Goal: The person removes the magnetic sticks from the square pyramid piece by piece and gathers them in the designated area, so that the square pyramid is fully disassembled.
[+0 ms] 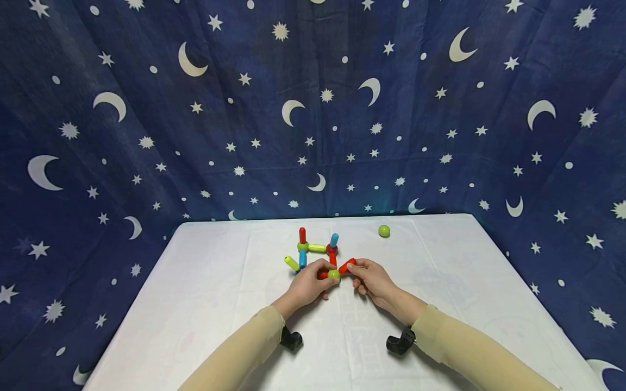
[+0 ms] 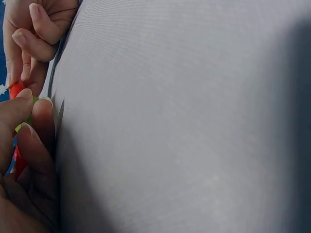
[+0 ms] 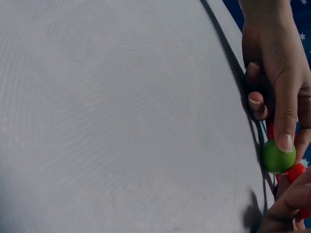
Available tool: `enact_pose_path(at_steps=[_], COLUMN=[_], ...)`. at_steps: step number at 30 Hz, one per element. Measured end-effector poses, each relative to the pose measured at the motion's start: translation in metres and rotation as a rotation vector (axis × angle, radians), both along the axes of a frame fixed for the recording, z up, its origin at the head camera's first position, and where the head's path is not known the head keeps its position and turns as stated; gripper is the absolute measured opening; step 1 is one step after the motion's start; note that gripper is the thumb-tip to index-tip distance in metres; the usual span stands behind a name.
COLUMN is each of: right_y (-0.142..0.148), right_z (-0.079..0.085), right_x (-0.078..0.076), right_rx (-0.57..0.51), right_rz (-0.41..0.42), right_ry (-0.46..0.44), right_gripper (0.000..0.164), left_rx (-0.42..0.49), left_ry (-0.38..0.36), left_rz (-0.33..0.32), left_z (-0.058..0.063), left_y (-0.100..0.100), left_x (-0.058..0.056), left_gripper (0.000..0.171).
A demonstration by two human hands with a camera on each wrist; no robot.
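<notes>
My left hand (image 1: 309, 283) pinches a green ball (image 1: 334, 274) at the near right corner of a frame built from coloured balls and rods. In the right wrist view, the left thumb presses on the green ball (image 3: 278, 156). My right hand (image 1: 375, 282) pinches a red rod (image 1: 348, 265), whose lower end is right at that ball. Behind the hands, a blue rod (image 1: 302, 258), a light green rod (image 1: 317, 248) and a red rod (image 1: 333, 259) link the frame's corners. A red rod (image 1: 302, 235) and a blue rod (image 1: 335, 240) stand up at the back. The near left corner is partly hidden by the left hand.
A loose green ball (image 1: 384, 231) lies near the table's far edge, right of the frame. The white-covered table (image 1: 205, 304) meets a dark blue curtain (image 1: 313, 108) with moons and stars behind and at both sides. Black wrist cameras (image 1: 401, 342) hang below the sleeves.
</notes>
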State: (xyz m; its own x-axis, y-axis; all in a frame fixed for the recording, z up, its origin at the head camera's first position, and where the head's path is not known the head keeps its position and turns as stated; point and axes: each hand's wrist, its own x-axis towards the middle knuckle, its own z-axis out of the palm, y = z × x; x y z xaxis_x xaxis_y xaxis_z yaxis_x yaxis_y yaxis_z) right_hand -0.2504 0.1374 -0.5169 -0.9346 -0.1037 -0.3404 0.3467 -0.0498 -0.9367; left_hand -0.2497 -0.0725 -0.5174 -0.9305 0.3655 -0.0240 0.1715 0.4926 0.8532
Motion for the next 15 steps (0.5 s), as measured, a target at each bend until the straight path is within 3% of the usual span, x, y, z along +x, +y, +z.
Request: enact_pose_path(at_steps=[9, 12, 15], right_y=[0.003, 0.014, 0.035], right_z=[0.003, 0.005, 0.009], right_x=[0.000, -0.002, -0.010], right_rx=[0.012, 0.079, 0.222], right_rz=[0.006, 0.045, 0.068], right_ry=[-0.004, 0.016, 0.058], right_gripper=[0.039, 0.039, 0.041], left_rx=[0.000, 0.000, -0.011], left_ry=[-0.010, -0.016, -0.012], left_rz=[0.000, -0.003, -0.003], left_z=[0.002, 0.001, 0.001], left_y=[0.000, 0.000, -0.001], left_x=[0.000, 0.000, 0.000], left_gripper=[0.028, 0.028, 0.028])
